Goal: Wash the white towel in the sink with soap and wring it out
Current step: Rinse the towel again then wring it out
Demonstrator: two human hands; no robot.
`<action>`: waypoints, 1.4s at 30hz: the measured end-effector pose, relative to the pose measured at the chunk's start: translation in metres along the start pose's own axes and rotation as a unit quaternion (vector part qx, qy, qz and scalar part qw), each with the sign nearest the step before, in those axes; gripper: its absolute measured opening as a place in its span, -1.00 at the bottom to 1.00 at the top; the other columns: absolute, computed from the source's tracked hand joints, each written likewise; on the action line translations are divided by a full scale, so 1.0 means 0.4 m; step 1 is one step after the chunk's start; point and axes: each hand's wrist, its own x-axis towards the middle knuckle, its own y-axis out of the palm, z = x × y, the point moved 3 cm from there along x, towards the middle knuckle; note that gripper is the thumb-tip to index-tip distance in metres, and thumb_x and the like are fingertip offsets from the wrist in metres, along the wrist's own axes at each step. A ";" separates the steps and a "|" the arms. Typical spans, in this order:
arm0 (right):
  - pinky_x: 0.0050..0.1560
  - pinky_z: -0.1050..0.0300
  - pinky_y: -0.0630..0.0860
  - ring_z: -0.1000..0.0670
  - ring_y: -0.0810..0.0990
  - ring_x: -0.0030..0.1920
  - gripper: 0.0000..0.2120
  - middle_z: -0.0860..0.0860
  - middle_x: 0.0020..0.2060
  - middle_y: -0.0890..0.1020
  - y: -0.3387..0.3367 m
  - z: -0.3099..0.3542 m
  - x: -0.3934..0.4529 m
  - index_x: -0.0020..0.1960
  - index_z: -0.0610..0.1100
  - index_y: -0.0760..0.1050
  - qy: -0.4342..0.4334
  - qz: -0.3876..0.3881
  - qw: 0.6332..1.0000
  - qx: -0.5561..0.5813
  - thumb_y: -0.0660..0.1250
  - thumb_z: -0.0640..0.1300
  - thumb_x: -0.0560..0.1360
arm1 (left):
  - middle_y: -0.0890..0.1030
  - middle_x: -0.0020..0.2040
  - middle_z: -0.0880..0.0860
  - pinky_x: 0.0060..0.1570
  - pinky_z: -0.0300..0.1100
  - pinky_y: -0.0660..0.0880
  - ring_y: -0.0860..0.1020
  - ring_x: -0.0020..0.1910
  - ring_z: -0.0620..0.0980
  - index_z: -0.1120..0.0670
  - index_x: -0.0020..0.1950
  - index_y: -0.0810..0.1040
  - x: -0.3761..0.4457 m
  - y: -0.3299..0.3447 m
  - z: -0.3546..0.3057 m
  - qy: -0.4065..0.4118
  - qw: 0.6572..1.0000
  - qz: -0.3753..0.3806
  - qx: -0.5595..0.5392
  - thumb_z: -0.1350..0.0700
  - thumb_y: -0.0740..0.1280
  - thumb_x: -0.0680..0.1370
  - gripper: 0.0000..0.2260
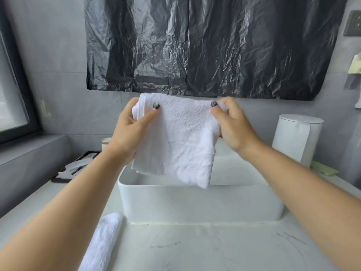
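Above sink (pixel 199 204), white towel (pixel 175 137) hangs spread; my left hand (pixel 125 132) and right hand (pixel 232 126) pinch its top corners, thumbs in front, likely keeping cloth open before lowering into basin.

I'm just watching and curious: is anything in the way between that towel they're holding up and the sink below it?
Nothing visible. Both hands, left and right, pinch the white towel by its top corners; it hangs directly over the open sink.
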 end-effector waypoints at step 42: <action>0.55 0.08 -0.19 -0.02 -0.17 0.58 -0.41 -0.12 0.59 -0.08 0.671 -0.090 -0.508 0.59 -0.26 -0.10 0.019 0.362 0.915 -0.175 0.03 -0.08 0.66 | -0.02 0.65 0.07 0.55 -0.03 -0.08 -0.10 0.62 0.01 0.17 0.63 -0.06 -0.416 -0.406 0.344 -0.214 0.695 0.193 0.659 -0.25 -0.40 0.41 -0.13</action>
